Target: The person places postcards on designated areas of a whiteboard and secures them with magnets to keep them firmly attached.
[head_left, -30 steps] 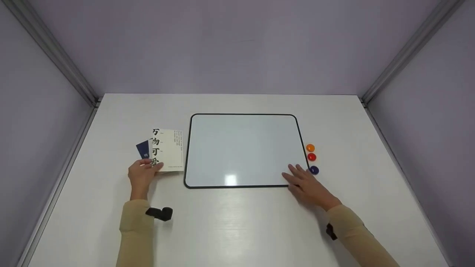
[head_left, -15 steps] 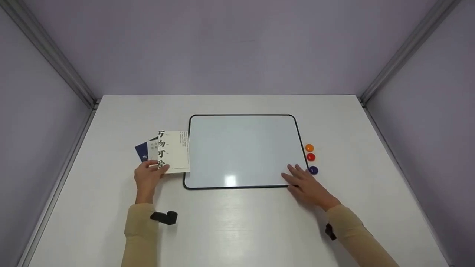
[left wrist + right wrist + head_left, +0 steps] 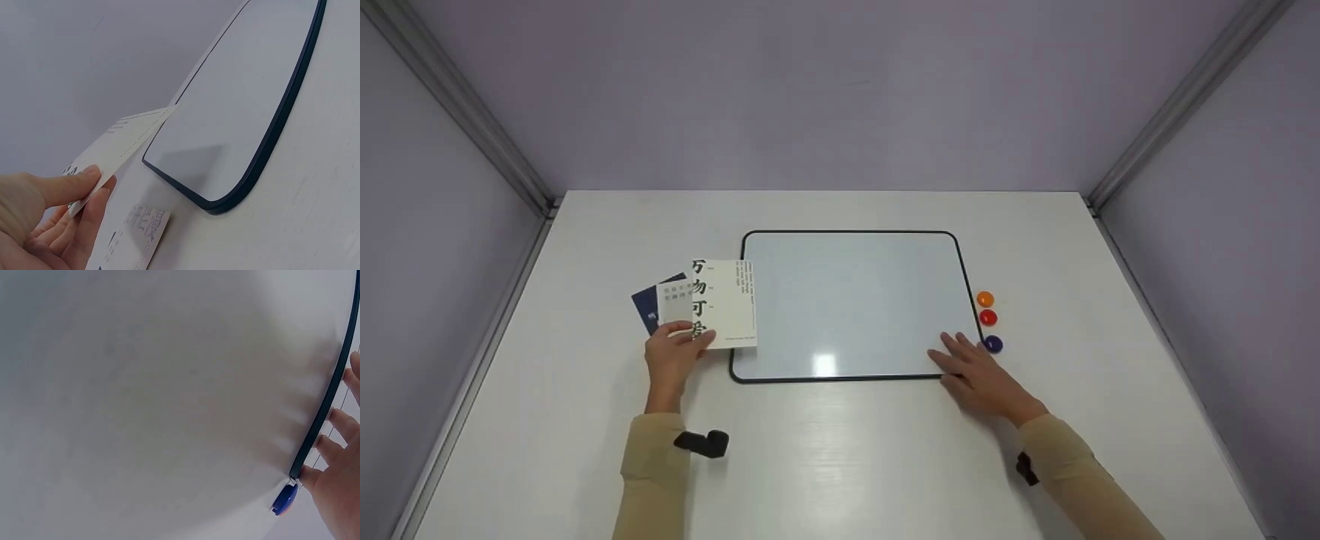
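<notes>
Between thumb and fingers, my left hand (image 3: 671, 360) pinches a cream card with black characters (image 3: 727, 307) by its lower left part. The card is raised, its right part over the left edge of a black-framed whiteboard (image 3: 847, 300). In the left wrist view the card (image 3: 121, 140) tilts above the table and casts a shadow on the board. Below it lie a white printed card (image 3: 673, 304) and a dark blue card (image 3: 645, 304), partly covered. My right hand (image 3: 986, 379) rests with spread fingers on the board's lower right corner.
Beside the board's right edge lie an orange round magnet (image 3: 985, 299), a red one (image 3: 988, 318) and a dark blue one (image 3: 993, 344), the last close to my right hand. Walls rise behind and at both sides of the white table (image 3: 825, 465).
My left hand has carried the cream card to the right, from beside the whiteboard to over its left edge, uncovering more of the other two cards. The right hand stays in place.
</notes>
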### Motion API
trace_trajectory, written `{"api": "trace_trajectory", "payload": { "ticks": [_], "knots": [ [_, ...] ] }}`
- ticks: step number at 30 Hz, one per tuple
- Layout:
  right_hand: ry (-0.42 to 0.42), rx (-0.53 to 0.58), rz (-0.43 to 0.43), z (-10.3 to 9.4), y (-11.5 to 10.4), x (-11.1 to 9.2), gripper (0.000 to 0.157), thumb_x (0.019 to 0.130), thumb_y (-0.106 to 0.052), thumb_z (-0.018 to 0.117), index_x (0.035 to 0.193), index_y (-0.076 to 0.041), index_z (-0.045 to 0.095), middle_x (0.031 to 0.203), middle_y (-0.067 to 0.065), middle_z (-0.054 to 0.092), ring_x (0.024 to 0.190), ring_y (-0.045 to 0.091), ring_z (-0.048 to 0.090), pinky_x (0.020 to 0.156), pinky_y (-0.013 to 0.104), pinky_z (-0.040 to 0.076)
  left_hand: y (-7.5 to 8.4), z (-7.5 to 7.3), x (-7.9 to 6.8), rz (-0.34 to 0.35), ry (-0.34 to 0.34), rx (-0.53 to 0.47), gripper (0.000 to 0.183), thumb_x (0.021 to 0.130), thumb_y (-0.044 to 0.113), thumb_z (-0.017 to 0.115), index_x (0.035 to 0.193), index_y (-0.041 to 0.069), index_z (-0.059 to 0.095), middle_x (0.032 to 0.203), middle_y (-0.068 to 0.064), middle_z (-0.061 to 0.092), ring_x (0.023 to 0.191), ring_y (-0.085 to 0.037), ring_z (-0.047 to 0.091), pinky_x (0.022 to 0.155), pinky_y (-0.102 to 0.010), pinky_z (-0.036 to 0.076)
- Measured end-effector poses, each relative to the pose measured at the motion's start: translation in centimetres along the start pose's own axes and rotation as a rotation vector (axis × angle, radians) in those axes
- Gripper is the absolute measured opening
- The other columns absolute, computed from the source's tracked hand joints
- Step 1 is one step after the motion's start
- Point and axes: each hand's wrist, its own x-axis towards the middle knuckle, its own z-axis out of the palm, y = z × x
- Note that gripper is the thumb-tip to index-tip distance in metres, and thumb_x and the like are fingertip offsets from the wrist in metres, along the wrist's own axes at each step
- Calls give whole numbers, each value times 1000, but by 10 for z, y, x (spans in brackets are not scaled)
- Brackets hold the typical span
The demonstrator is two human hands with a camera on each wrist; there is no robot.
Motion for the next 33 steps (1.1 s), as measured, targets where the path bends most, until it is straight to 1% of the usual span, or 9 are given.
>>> {"api": "trace_trajectory", "payload": {
  "ticks": [4, 7, 11, 14, 20, 25, 33],
  "knots": [
    [-2, -3, 1, -1, -1, 0, 49, 101, -33, 48, 148, -24, 38, 162, 8, 24, 152, 36, 16, 123, 59, 14, 0, 2, -1, 8, -3, 4, 45, 85, 12, 72, 122, -1, 51, 110, -19, 69, 66, 1, 61, 63, -12, 53],
    [-6, -9, 2, -1, -1, 0, 49, 101, -33, 47, 148, -25, 37, 162, 7, 24, 152, 35, 16, 123, 58, 14, 0, 5, -1, 9, -2, -2, 44, 85, 11, 72, 122, -1, 51, 106, -17, 69, 66, 0, 61, 63, -12, 54],
    [-10, -9, 4, -2, -1, 1, 49, 101, -34, 46, 149, -27, 36, 163, 6, 22, 152, 34, 15, 123, 57, 13, 0, 9, -4, 6, -22, 4, 45, 86, 13, 71, 123, -1, 50, 112, -20, 68, 70, -2, 62, 67, -14, 55],
    [-1, -8, -4, -1, 1, 2, 49, 101, -34, 46, 149, -25, 37, 162, 7, 23, 152, 35, 16, 123, 59, 13, 0, 13, -6, 3, -33, 9, 46, 86, 14, 71, 124, 0, 50, 114, -21, 67, 72, -4, 63, 69, -16, 56],
    [6, -15, -9, 1, 2, 3, 49, 101, -35, 46, 148, -25, 37, 162, 8, 25, 151, 36, 17, 122, 60, 14, 0, 21, -6, -29, -27, -8, 42, 84, 13, 73, 119, 3, 52, 108, -16, 69, 70, -4, 62, 66, -15, 53],
    [-1, -11, 8, 1, 2, 3, 49, 101, -36, 45, 149, -27, 36, 162, 6, 23, 152, 34, 16, 123, 58, 13, 0, 26, -7, -28, -31, -18, 42, 83, 12, 74, 117, 2, 52, 105, -15, 70, 71, -4, 62, 66, -16, 54],
    [-9, -10, 17, 1, 3, 3, 49, 101, -36, 45, 149, -29, 35, 163, 4, 22, 153, 32, 14, 124, 56, 13, 1, 32, -9, -19, -45, 7, 42, 84, 13, 73, 119, 2, 52, 115, -20, 68, 75, -6, 64, 70, -17, 55]
  ]
}}
